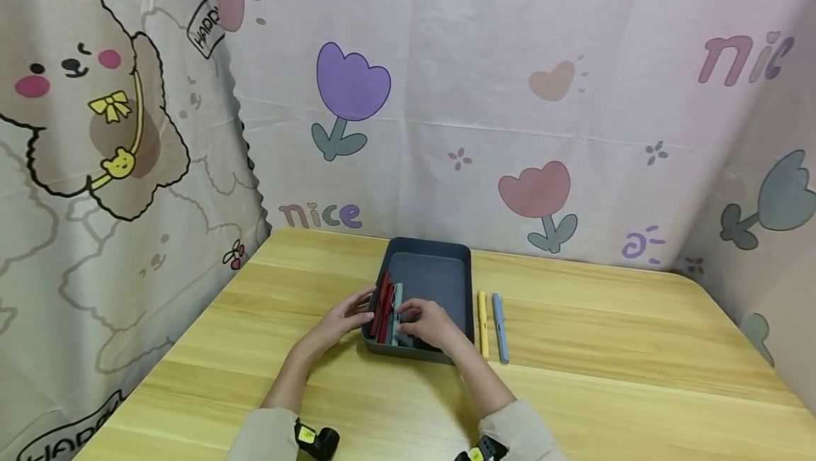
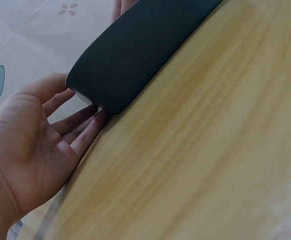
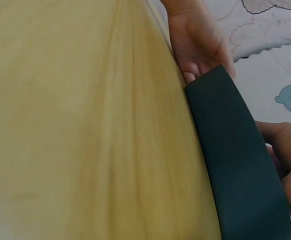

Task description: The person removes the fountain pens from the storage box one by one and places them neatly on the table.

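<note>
A dark grey rectangular tray (image 1: 440,270) lies on the table. Two dark red pens (image 1: 380,305) lie lengthwise along its left wall, with a light teal pen (image 1: 398,294) beside them. My right hand (image 1: 433,323) reaches in over the near right part of the tray and pinches the teal pen near its lower half. At the tray's left side, my left hand (image 1: 338,319) holds the wall, thumb at the rim and fingers against the outside. The left wrist view shows this hand (image 2: 40,135) at the tray's corner; the pens are hidden there behind the wall.
To the right of the tray, a yellow pen (image 1: 483,326) and a blue pen (image 1: 500,328) lie side by side on the wooden table (image 1: 605,348). A printed cloth (image 1: 446,93) hangs behind the table's far edge and along both sides.
</note>
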The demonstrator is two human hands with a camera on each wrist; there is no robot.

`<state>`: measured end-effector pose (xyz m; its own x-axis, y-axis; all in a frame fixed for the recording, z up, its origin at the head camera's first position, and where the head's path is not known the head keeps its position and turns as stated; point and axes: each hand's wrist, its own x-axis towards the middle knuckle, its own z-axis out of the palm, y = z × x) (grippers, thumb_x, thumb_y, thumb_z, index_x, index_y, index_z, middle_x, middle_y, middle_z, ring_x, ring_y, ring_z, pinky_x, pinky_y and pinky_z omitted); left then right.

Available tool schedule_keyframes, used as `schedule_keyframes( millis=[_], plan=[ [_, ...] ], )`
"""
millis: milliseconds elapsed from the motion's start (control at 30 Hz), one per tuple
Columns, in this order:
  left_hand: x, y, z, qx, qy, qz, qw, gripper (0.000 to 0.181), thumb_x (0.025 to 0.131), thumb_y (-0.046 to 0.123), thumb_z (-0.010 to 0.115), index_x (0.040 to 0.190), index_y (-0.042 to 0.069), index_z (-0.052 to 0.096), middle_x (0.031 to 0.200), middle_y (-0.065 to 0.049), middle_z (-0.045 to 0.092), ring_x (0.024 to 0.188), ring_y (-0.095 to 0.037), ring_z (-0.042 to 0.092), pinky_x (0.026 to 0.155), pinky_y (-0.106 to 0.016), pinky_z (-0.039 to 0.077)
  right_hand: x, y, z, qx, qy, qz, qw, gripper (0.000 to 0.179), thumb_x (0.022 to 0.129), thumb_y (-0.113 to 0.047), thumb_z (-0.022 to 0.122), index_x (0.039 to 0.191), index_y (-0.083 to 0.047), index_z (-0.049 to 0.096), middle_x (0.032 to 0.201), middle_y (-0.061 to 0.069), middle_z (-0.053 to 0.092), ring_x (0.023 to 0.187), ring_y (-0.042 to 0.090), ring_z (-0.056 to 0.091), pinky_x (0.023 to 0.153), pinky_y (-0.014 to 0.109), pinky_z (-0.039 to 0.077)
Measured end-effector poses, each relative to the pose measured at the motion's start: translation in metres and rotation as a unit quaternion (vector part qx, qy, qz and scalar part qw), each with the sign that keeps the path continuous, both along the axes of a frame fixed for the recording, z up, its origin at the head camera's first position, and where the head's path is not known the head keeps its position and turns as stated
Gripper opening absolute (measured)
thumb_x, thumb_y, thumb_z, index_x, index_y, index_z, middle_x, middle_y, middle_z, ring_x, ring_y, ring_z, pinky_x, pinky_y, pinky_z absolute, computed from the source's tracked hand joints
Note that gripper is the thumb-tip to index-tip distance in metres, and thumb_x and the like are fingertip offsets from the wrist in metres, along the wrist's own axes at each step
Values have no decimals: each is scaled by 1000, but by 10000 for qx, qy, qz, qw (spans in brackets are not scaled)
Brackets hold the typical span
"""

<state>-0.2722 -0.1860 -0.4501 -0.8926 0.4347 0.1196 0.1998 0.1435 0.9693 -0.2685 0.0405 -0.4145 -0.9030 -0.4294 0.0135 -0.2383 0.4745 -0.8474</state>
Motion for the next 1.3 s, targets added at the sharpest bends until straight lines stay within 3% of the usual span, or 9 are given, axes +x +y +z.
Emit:
schedule_keyframes(
  millis=[267, 567, 800, 1300],
  plan=[
    [1, 3, 1, -10, -191, 110, 9998, 58, 94, 22, 54, 145, 12, 28, 143, -19, 29, 127, -37, 32, 101, -49, 29, -3, -1, -5, 55, 20, 120, 9999, 25, 82, -13, 70, 105, -7, 65, 78, 1, 60, 65, 14, 54, 58, 29, 44],
    [2, 0, 1, -25, -185, 121, 9998, 59, 94, 22, 53, 146, 12, 27, 143, -20, 29, 127, -38, 32, 100, -49, 29, -9, -4, -13, 63, 201, 132, 9997, 22, 81, -14, 71, 102, -8, 67, 77, 0, 60, 64, 13, 53, 56, 28, 44],
    [3, -1, 1, -62, -189, 204, 9996, 58, 94, 20, 53, 146, 11, 27, 143, -20, 29, 127, -38, 31, 100, -51, 29, -11, -6, -17, 382, 517, 395, 9972, 18, 84, -16, 68, 101, -12, 68, 85, -1, 61, 73, 13, 56, 62, 30, 46],
    [1, 1, 3, -27, -99, 43, 9999, 57, 95, 18, 51, 145, 8, 26, 143, -24, 27, 127, -40, 29, 101, -51, 27, -7, -4, -11, 414, 387, 257, 9981, 23, 82, -21, 71, 102, -11, 66, 80, -2, 57, 68, 14, 52, 59, 29, 44]
  ],
)
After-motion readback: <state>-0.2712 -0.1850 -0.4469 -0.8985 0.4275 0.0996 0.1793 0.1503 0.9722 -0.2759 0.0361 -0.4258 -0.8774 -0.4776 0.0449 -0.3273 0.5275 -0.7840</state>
